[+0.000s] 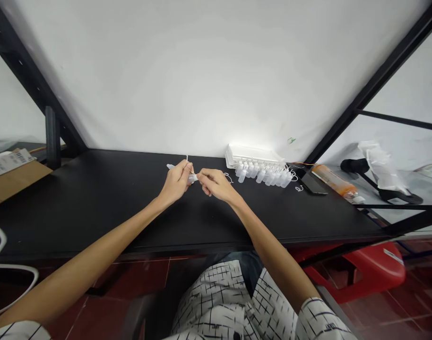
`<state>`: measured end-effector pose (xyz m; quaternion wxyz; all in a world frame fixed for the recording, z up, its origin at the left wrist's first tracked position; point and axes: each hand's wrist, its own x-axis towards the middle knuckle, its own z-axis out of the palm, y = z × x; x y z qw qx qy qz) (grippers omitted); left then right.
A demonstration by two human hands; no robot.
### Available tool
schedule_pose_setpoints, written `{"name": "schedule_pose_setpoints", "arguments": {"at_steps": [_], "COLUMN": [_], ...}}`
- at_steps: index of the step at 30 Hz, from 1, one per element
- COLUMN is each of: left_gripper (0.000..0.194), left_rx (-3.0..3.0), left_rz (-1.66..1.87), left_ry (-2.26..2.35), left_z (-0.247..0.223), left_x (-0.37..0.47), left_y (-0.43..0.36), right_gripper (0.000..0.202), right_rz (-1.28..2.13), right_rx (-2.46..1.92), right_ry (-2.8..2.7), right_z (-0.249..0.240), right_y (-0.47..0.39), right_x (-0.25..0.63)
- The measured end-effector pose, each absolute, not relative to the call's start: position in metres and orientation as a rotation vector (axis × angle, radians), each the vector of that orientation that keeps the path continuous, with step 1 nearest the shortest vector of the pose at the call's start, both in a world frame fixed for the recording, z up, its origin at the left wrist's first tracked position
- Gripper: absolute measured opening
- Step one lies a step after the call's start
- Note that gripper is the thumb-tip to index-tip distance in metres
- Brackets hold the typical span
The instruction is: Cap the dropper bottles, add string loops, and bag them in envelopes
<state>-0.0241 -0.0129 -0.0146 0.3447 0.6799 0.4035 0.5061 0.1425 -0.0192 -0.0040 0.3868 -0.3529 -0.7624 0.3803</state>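
A small translucent plastic bottle [192,178] lies sideways between my two hands, above the black tabletop. My left hand [176,182] is closed around its body, and a white cord [187,158] sticks up by the fingers. The fingertips of my right hand [216,183] pinch the white end of the bottle; fingers partly hide that end. To the right stand several similar small bottles [261,174] with white cord loops. Loose white cord [228,178] lies just behind my right hand.
A stack of white trays or sheets [249,153] rests against the wall. Farther right are a dark phone [312,184] and a large orange-labelled bottle [332,182]. A cardboard box [19,179] sits at the left. Black frame posts flank the table; a red stool [372,271] stands below.
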Motion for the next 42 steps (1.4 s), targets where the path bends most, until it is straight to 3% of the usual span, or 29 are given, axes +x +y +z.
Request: {"name": "schedule_pose_setpoints", "arguments": {"at_steps": [3, 19, 26, 30, 35, 42], "left_gripper": [0.032, 0.033, 0.035, 0.035, 0.033, 0.029], "left_rx": [1.731, 1.966, 2.163, 2.389, 2.45, 2.504], "left_rz": [1.314, 1.318, 1.054, 0.937, 0.875, 0.781], "left_ry": [1.01, 1.219, 1.188, 1.112, 1.085, 1.072], "left_z": [-0.011, -0.017, -0.017, -0.018, -0.019, -0.017], "left_x": [-0.023, -0.027, -0.041, -0.041, -0.037, -0.033], "left_y": [-0.014, -0.014, -0.006, -0.006, -0.01, -0.016], "right_gripper": [0.04, 0.028, 0.038, 0.019, 0.023, 0.011], "right_rz": [1.002, 0.741, 0.6, 0.707, 0.792, 0.682], "right_rx": [-0.883, -0.935, -1.011, -0.93, -0.835, -0.867], "right_ry": [-1.92, -2.059, -2.103, -1.879, -1.864, -1.844], "right_z": [-0.002, -0.005, -0.001, 0.004, 0.003, -0.002], "right_y": [-0.019, -0.018, -0.016, -0.013, -0.015, -0.013], "right_x": [0.143, 0.139, 0.146, 0.16, 0.163, 0.156]}}
